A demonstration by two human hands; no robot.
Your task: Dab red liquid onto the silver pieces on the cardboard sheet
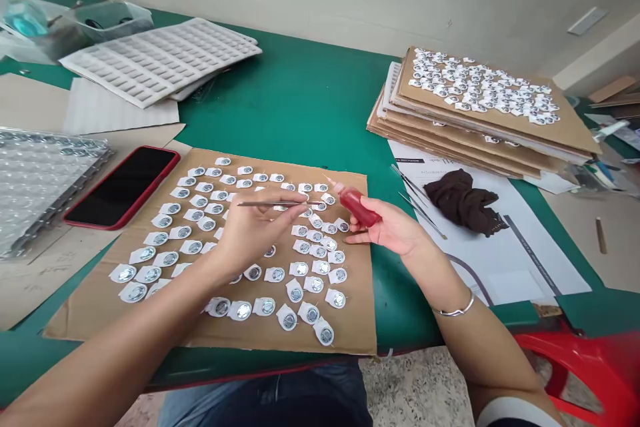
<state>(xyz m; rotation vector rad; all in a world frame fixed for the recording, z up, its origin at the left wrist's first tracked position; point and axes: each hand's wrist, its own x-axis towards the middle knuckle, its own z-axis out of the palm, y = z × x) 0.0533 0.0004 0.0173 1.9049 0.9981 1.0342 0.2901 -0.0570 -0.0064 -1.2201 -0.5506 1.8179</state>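
My left hand (255, 230) is closed in a pinch around a thin, dark stick-like tool (265, 203), held level above the cardboard sheet (350, 327). A small red squeeze bottle (356, 205) with a narrow needle tip is gripped in my right hand (387, 227). The bottle tilts, its tip pointing up and left. Rows of small round silver discs on white tabs (274, 273) cover the cardboard under both hands. My left hand and forearm hide some of these. The tool's tip is close above discs near the bottle; whether it touches one, I cannot tell.
A red-cased phone (123, 187) lies left, beside bubble wrap (45, 180). White compartment trays (165, 57) and plastic tubs (113, 20) stand behind. At right are stacked cardboard sheets with more discs (480, 87), tweezers (423, 203), a dark cloth (465, 200) and a red stool (590, 373).
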